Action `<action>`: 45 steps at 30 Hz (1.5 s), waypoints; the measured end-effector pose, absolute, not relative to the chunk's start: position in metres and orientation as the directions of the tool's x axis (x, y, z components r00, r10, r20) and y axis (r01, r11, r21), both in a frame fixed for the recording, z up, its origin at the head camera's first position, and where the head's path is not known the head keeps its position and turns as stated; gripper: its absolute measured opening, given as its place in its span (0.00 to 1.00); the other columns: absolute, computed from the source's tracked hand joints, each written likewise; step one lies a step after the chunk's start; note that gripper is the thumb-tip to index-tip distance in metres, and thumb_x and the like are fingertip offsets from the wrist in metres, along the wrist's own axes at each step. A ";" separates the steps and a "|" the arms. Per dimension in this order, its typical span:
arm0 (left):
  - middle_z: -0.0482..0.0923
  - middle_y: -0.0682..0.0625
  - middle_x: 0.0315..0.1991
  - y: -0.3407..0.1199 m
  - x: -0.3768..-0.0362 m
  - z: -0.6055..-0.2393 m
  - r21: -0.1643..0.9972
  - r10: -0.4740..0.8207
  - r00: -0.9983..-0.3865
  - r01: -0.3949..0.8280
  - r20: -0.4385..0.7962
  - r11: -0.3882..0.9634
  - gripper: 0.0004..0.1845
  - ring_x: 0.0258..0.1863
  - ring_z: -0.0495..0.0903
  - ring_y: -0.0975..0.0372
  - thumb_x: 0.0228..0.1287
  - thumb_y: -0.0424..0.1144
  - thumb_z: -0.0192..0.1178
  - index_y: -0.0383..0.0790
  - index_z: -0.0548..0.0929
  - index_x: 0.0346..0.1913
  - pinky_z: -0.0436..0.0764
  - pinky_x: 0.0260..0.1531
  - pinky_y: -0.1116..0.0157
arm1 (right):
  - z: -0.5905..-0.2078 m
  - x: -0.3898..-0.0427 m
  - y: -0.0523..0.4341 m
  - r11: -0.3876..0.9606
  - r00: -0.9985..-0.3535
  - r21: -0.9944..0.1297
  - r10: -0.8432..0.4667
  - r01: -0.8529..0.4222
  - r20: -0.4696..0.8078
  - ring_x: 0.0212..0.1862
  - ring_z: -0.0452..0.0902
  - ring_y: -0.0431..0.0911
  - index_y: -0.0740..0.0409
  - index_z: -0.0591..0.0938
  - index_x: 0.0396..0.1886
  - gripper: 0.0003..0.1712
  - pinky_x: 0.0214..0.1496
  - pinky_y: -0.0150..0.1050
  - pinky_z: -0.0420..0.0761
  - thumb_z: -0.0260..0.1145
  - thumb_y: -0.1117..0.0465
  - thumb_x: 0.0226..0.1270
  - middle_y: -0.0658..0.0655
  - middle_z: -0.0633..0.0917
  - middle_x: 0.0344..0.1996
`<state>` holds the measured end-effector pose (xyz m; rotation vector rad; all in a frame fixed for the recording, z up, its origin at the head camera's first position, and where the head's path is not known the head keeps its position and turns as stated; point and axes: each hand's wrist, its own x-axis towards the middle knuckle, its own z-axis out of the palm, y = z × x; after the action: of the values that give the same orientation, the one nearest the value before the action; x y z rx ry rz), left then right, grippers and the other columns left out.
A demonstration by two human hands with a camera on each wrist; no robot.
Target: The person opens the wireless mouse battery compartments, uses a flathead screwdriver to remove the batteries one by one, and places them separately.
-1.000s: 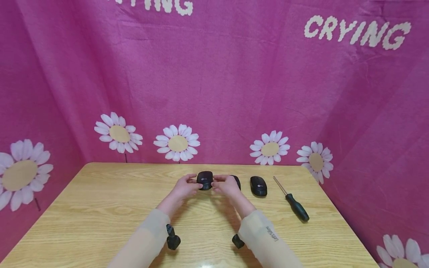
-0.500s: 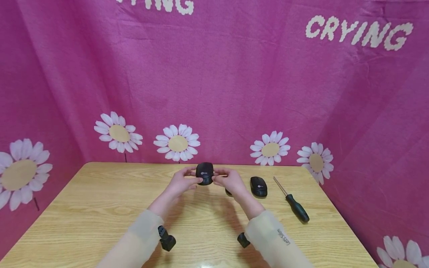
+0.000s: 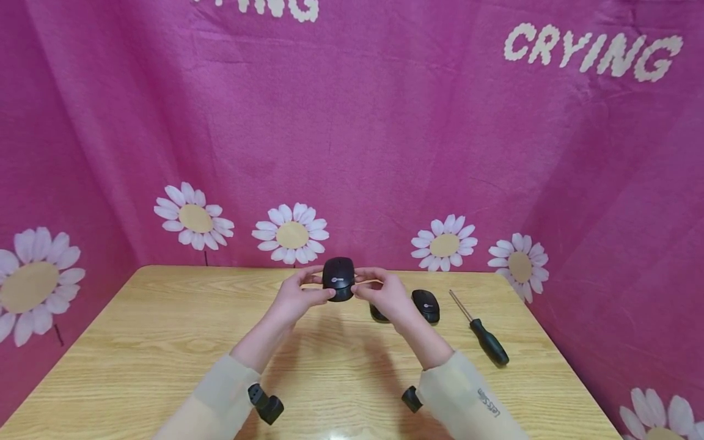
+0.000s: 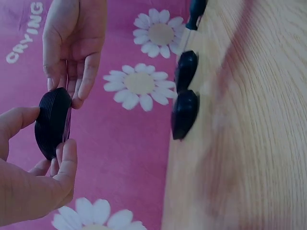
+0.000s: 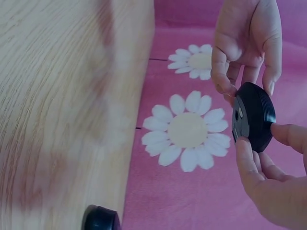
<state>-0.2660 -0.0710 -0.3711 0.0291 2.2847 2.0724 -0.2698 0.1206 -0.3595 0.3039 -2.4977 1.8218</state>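
A black computer mouse [image 3: 338,276] is held up above the table, its logo side toward the head camera. My left hand [image 3: 291,299] pinches its left side and my right hand [image 3: 392,299] pinches its right side. In the left wrist view, the left thumb and fingers [image 4: 68,163] grip the mouse [image 4: 52,125] by its near end, with the right hand [image 4: 76,43] on the other end. From the right wrist, part of the flat underside of the mouse [image 5: 253,117] shows, with a small round opening.
Another black mouse [image 3: 377,314] lies on the wooden table [image 3: 181,354], partly hidden by the right hand. Right of it lie a third mouse [image 3: 426,306] and a screwdriver [image 3: 488,342] with a dark handle. A pink flowered cloth [image 3: 363,153] hangs behind the table.
Both hands have raised the mouse from low over the table and brought it slightly nearer, while the forearms have spread apart. The screwdriver and the other mice stay put.
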 end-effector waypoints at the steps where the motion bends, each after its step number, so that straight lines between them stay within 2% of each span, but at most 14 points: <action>1: 0.72 0.43 0.50 -0.071 -0.263 -0.369 0.995 0.054 -0.998 -0.013 -0.019 0.103 0.32 0.40 0.81 0.57 0.53 0.35 0.69 0.46 0.72 0.62 0.81 0.45 0.59 | -0.358 -0.268 0.122 0.301 -0.980 -0.936 -0.136 -0.182 0.147 0.41 0.82 0.45 0.60 0.80 0.52 0.22 0.45 0.37 0.81 0.70 0.65 0.56 0.59 0.83 0.40; 4: 0.73 0.45 0.51 -0.069 -0.254 -0.361 0.991 0.059 -0.998 0.029 0.022 0.131 0.32 0.42 0.81 0.58 0.52 0.35 0.70 0.46 0.72 0.62 0.81 0.44 0.60 | -0.354 -0.260 0.127 0.326 -0.975 -0.922 -0.143 -0.207 0.169 0.42 0.82 0.45 0.57 0.80 0.53 0.22 0.45 0.38 0.81 0.71 0.63 0.56 0.58 0.83 0.42; 11: 0.74 0.50 0.55 -0.069 -0.232 -0.349 0.969 0.066 -0.993 0.108 0.095 0.223 0.32 0.41 0.77 0.57 0.50 0.38 0.72 0.51 0.73 0.60 0.79 0.35 0.65 | -0.344 -0.240 0.134 0.325 -0.958 -0.907 -0.190 -0.268 0.215 0.44 0.83 0.46 0.53 0.80 0.54 0.23 0.43 0.36 0.82 0.71 0.63 0.56 0.56 0.83 0.45; 17: 0.73 0.49 0.54 -0.074 -0.214 -0.347 0.976 0.110 -0.986 0.142 0.125 0.165 0.32 0.35 0.79 0.58 0.50 0.34 0.71 0.49 0.73 0.61 0.79 0.34 0.65 | -0.345 -0.227 0.135 0.286 -0.914 -0.880 -0.266 -0.380 0.308 0.43 0.83 0.49 0.59 0.76 0.58 0.28 0.41 0.33 0.83 0.71 0.67 0.55 0.62 0.81 0.43; 23: 0.74 0.45 0.47 -0.080 -0.199 -0.348 0.984 0.155 -0.981 0.133 0.114 0.118 0.32 0.35 0.79 0.59 0.51 0.32 0.70 0.48 0.73 0.61 0.78 0.34 0.66 | -0.348 -0.217 0.137 0.266 -0.892 -0.868 -0.297 -0.420 0.341 0.43 0.83 0.49 0.61 0.78 0.55 0.26 0.43 0.33 0.83 0.71 0.66 0.55 0.62 0.81 0.48; 30: 0.72 0.44 0.55 -0.079 -0.189 -0.356 0.982 0.202 -0.971 0.154 0.130 0.106 0.30 0.39 0.78 0.59 0.54 0.26 0.65 0.42 0.72 0.62 0.80 0.37 0.70 | -0.357 -0.207 0.142 0.219 -0.887 -0.880 -0.300 -0.422 0.350 0.43 0.83 0.45 0.61 0.79 0.54 0.24 0.43 0.33 0.83 0.71 0.67 0.55 0.62 0.78 0.51; 35: 0.73 0.42 0.55 -0.080 -0.184 -0.366 0.977 0.209 -0.968 0.168 0.138 0.134 0.30 0.38 0.79 0.57 0.54 0.22 0.60 0.38 0.71 0.62 0.81 0.37 0.69 | -0.368 -0.202 0.145 0.151 -0.857 -0.879 -0.344 -0.453 0.383 0.43 0.82 0.42 0.67 0.77 0.54 0.25 0.43 0.35 0.83 0.70 0.71 0.54 0.65 0.75 0.54; 45: 0.74 0.40 0.55 -0.077 -0.179 -0.385 0.972 0.192 -0.962 0.215 0.194 0.097 0.31 0.36 0.79 0.60 0.50 0.18 0.60 0.37 0.73 0.60 0.81 0.35 0.71 | -0.387 -0.196 0.148 0.026 -0.837 -0.897 -0.372 -0.442 0.401 0.42 0.82 0.40 0.73 0.75 0.55 0.28 0.45 0.41 0.83 0.70 0.75 0.52 0.70 0.71 0.56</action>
<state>-0.1787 -0.0773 -0.3850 0.4339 2.3404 2.0780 -0.1956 0.1480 -0.3875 0.8774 -2.2106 1.9677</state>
